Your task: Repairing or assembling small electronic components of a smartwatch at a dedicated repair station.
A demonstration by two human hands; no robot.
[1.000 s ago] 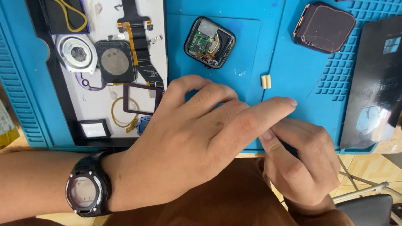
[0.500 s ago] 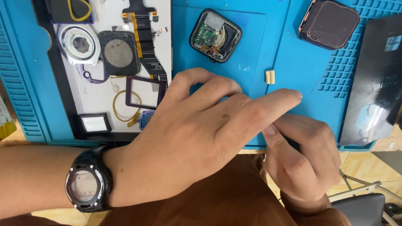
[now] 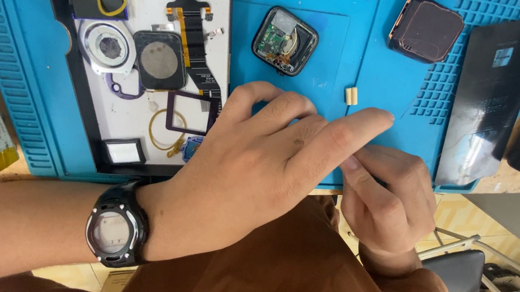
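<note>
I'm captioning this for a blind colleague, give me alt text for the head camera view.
Two bare hands meet at the near edge of a blue silicone repair mat: the left hand, a black digital wristwatch on its wrist, lies over the curled right hand. Beyond sit an opened square smartwatch body and loose parts.

An opened smartwatch body [image 3: 285, 40] is being kept on the blue repair mat [image 3: 348, 21] above the hands, a detached watch screen [image 3: 425, 28] farther right, a white parts tray [image 3: 135, 58] upper left.
</note>
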